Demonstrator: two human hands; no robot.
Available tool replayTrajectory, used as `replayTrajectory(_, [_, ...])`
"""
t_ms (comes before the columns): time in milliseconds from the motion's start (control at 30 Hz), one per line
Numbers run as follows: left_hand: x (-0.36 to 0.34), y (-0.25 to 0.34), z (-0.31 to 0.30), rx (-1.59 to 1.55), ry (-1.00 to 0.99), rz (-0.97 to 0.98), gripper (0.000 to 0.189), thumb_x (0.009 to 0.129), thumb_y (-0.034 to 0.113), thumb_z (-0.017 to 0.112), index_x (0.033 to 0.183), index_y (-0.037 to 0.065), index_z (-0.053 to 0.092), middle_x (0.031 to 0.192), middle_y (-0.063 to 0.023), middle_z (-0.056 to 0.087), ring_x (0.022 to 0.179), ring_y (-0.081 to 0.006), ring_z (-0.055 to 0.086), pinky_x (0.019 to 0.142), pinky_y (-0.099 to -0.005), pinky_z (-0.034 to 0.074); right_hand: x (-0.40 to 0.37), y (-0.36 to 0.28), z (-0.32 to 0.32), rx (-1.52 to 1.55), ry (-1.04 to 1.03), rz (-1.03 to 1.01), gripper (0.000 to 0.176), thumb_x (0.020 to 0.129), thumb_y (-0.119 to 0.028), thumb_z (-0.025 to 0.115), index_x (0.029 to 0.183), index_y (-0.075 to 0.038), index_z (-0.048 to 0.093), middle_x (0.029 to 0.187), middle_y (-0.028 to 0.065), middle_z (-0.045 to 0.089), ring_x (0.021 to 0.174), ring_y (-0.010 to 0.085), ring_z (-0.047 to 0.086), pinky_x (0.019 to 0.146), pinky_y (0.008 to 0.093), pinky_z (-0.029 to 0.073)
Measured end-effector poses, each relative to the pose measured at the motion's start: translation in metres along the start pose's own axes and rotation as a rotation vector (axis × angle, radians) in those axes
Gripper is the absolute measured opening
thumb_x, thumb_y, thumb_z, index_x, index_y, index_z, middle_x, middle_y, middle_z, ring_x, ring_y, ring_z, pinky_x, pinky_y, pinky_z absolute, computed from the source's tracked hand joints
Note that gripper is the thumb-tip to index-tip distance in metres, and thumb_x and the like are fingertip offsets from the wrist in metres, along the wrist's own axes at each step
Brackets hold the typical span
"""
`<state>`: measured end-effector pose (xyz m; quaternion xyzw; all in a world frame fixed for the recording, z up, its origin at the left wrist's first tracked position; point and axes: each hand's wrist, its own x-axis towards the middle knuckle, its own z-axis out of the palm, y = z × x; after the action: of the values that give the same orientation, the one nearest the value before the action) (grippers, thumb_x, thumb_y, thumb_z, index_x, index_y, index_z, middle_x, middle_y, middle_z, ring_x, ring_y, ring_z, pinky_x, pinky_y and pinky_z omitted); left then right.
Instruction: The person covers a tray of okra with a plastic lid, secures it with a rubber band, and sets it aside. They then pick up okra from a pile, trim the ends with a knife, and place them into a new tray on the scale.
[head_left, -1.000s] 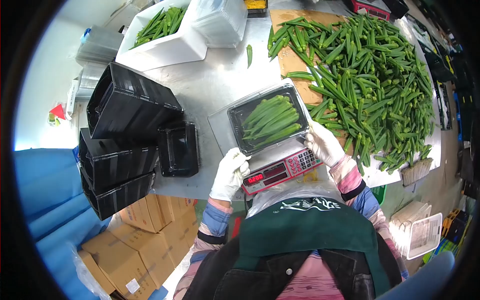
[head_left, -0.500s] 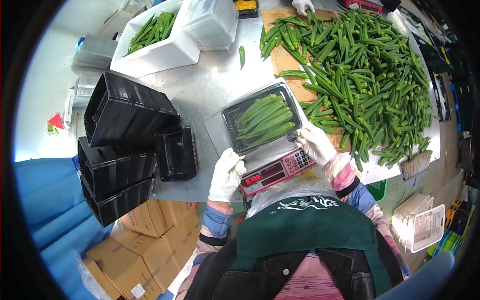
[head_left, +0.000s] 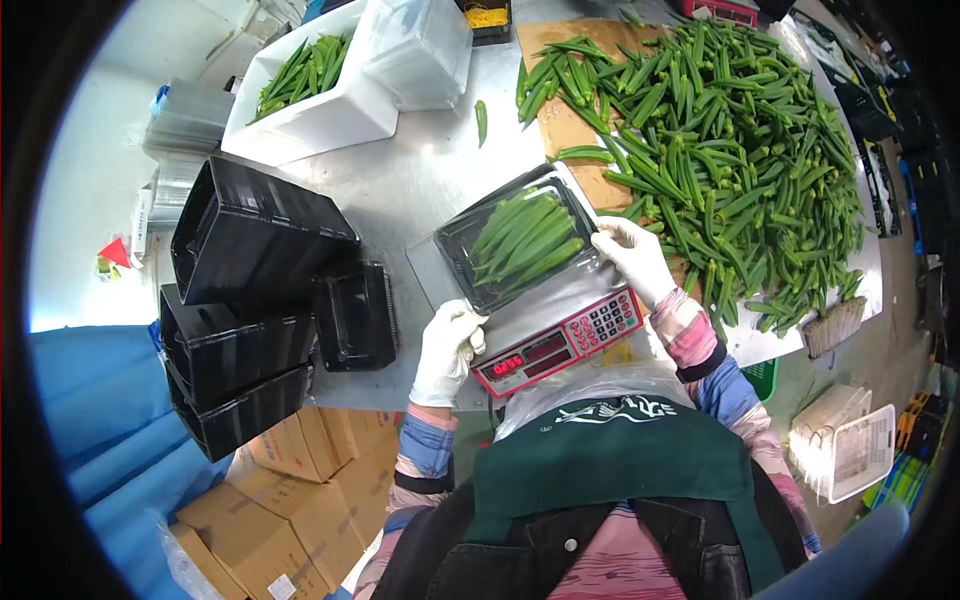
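A black plastic tray [head_left: 467, 283] sits at a slant over the metal plate of a scale [head_left: 535, 358] with a red panel and a lit display. Green okra pods [head_left: 530, 240] lie side by side in it, under what looks like a clear cover. My left hand [head_left: 447, 350], in a white glove, has its fingers curled and pinched at the tray's near left corner. On the opposite side, my gloved right hand [head_left: 632, 258] grips the near right corner between thumb and fingers.
A large heap of okra [head_left: 740, 170] covers the right of the metal table. Stacked black trays [head_left: 255, 235] stand at left, beside a single one [head_left: 352, 318]. Behind are a white bin [head_left: 310, 125] with okra and clear lids [head_left: 420, 50]. Cardboard boxes [head_left: 270, 540] lie below.
The tray has shifted slightly left and tilted, with my right hand moving a little up at its corner. The display reading has changed. Another person's gloved hand at the top has left view.
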<state>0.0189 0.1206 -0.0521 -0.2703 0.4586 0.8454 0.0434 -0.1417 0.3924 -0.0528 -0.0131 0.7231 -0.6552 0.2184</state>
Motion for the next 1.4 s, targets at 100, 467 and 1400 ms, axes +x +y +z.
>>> replayTrajectory(100, [-0.001,-0.003,0.005,0.001,0.02,0.044,0.022,0.093,0.006,0.063,0.112,-0.002,0.056,0.088,-0.0075,0.062,0.066,-0.0146,0.06,0.059,-0.0281,0.05,-0.006,-0.004,0.004,-0.153,0.047,-0.066,0.041,0.09,-0.017,0.073,0.126,0.001,0.063,0.1,0.0071,0.064,0.078,0.0109,0.062,0.071,0.0265,0.053])
replayTrajectory(467, [-0.004,-0.009,0.016,0.068,0.049,0.041,0.026,0.092,0.007,0.065,0.115,0.001,0.053,0.089,-0.008,0.061,0.071,-0.0173,0.064,0.064,-0.0313,0.053,0.038,0.013,0.017,-0.285,0.153,-0.294,0.035,0.093,-0.02,0.069,0.125,-0.004,0.066,0.098,0.0082,0.065,0.085,0.0162,0.061,0.081,0.0292,0.05])
replayTrajectory(1400, [0.096,0.048,0.03,0.177,0.213,0.497,0.024,0.097,0.011,0.064,0.115,-0.003,0.068,0.112,-0.0092,0.071,0.105,-0.0147,0.063,0.096,-0.0275,0.047,0.052,0.022,0.029,-0.387,0.244,-0.317,0.031,0.097,-0.026,0.065,0.081,-0.001,0.056,0.073,0.0155,0.054,0.068,0.029,0.055,0.067,0.0376,0.046])
